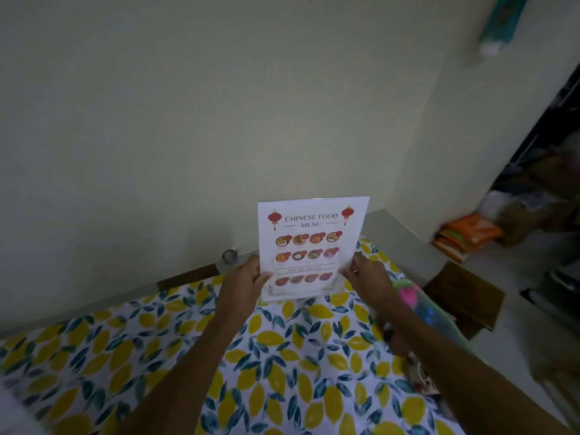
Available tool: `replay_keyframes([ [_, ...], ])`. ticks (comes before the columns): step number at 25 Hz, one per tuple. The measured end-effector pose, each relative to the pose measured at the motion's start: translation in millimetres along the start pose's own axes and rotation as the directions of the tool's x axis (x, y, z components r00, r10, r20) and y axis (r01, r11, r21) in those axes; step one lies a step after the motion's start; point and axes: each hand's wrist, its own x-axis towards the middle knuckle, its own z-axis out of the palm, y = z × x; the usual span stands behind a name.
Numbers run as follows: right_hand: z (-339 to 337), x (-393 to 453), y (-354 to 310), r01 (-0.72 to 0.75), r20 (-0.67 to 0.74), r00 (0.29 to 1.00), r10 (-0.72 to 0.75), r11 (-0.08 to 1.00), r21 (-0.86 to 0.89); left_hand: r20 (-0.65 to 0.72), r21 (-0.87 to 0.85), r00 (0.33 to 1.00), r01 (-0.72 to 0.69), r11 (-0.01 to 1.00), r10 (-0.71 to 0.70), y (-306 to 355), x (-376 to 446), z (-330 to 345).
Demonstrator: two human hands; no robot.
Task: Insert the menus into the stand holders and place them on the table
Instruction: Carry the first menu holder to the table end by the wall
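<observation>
Right in the middle of the frame, the menu (309,246) is held upright above the lemon-print desk (94,356). Its lower edges are pinched on both sides, fingers closed on it by the left hand (248,277) and right hand (365,274).

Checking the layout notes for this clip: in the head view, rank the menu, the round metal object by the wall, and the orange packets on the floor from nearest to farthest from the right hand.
1. Menu: in the right hand, whose grip is on its right edge.
2. Round metal object: to the left, past the left hand, at the wall.
3. Orange packets: on the floor, far right.
</observation>
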Motion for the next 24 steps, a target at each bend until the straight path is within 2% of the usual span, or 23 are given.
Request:
replay_keyframes([
  [2, -15.4, 39.6, 35.8, 0.020, 0.002, 1.000, -0.020, 1.000, -0.017, -0.015, 0.005, 1.000, 0.004, 1.000, -0.004, 23.3, 31.1, 34.6],
  [7, -34.4, 149.2, 126.5, 0.082, 0.066, 0.995, -0.078, 0.995, -0.050, -0.030, -0.073, 0.990, 0.132, 0.989, -0.134, 61.7, 104.8, 130.3],
  [10, -25.5, 206.3, 185.0, 0.069, 0.124, 0.990, -0.062, 0.996, -0.056, -0.027, -0.136, 0.973, 0.222, 0.966, -0.228, 62.6, 143.2, 197.9],
  [14, 5.7, 252.1, 247.0, 0.056, 0.154, 0.987, -0.049, 0.997, -0.044, 0.003, -0.164, 0.969, 0.243, 0.956, -0.246, 52.0, 182.7, 268.0],
  [21, 46.3, 292.9, 292.9, 0.008, 0.174, 0.985, -0.009, 1.000, 0.009, 0.027, -0.004, 0.943, 0.331, 0.943, -0.331, 35.0, 227.5, 316.4],
  [24, 53.7, 299.3, 296.2, -0.036, 0.171, 0.985, 0.028, 0.998, 0.042, 0.019, -0.020, 0.938, 0.348, 0.937, -0.347, 34.3, 234.2, 320.3],
])
